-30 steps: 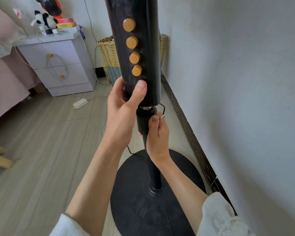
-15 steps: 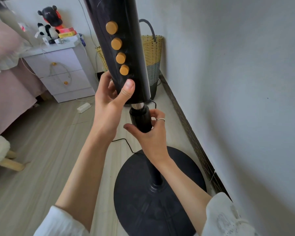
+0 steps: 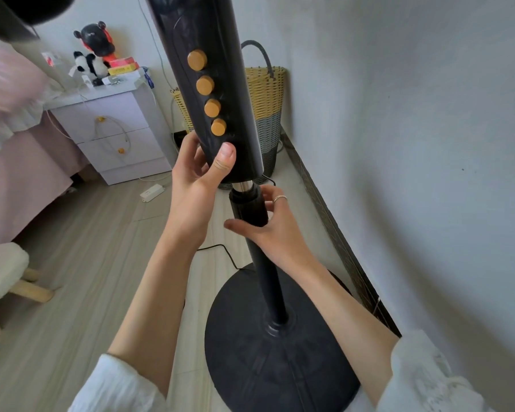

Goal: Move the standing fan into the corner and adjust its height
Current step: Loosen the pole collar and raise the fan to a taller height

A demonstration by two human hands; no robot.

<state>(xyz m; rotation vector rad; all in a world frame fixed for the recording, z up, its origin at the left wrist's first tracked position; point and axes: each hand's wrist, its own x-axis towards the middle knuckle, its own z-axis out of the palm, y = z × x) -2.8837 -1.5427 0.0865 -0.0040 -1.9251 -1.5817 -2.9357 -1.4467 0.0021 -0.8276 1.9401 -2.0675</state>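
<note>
A black standing fan stands close to the right wall. Its control column point(image 3: 238, 120) carries several orange knobs point(image 3: 212, 107). My left hand point(image 3: 198, 185) grips the bottom of that column, thumb on its front. A short strip of silver inner tube point(image 3: 243, 185) shows just under the column. Below it sits the black height collar point(image 3: 247, 208), and my right hand point(image 3: 275, 226), wearing a ring, wraps loosely around it from the right. The thin pole point(image 3: 265, 281) runs down into the round black base point(image 3: 262, 367) on the floor. The fan head is out of view above.
A woven basket point(image 3: 268, 93) stands in the corner behind the fan. A pale bedside cabinet point(image 3: 116, 126) with plush toys is at the left back, a pink bed beside it. A white power strip point(image 3: 151, 192) and the fan's black cord point(image 3: 223, 254) lie on the floor. A fluffy stool point(image 3: 3, 275) is at the left.
The control column has risen, exposing silver tube beneath it. My right hand went from a tight fist on the collar to a looser wrap with fingers spread.
</note>
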